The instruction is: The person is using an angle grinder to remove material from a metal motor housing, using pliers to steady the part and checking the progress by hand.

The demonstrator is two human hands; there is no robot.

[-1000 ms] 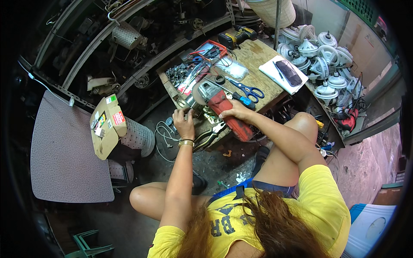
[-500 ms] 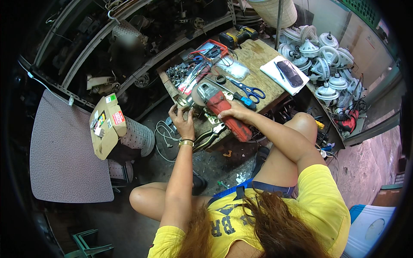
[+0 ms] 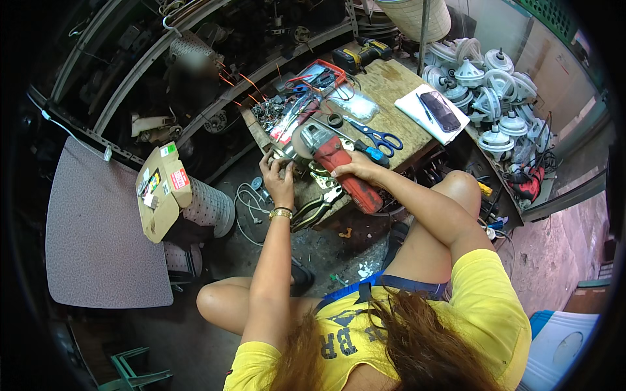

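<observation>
My right hand (image 3: 355,167) is wrapped round the body of a red angle grinder (image 3: 336,156). The grinder's disc (image 3: 300,141) meets a shiny metal part (image 3: 285,152) at the bench's near left edge, and orange sparks (image 3: 251,83) fly off toward the far left. My left hand (image 3: 278,179) grips that metal part with its fingertips; the part's exact kind is hard to make out. Close to the left hand lie pliers with dark and yellow handles (image 3: 317,207). Beside the grinder are blue-handled scissors (image 3: 378,137) and a blue screwdriver (image 3: 372,152).
The wooden bench (image 3: 398,85) carries small metal parts (image 3: 270,112), a red-rimmed tray (image 3: 326,77), a yellow-black drill (image 3: 362,55) and a phone (image 3: 439,111) on white paper. White plastic parts (image 3: 499,88) are piled at right. An opened carton (image 3: 163,189) sits left, over a perforated bin.
Sparks now spray from the disc toward the far left; none showed before. My left hand has shifted slightly with the metal part, while the grinder has barely moved.
</observation>
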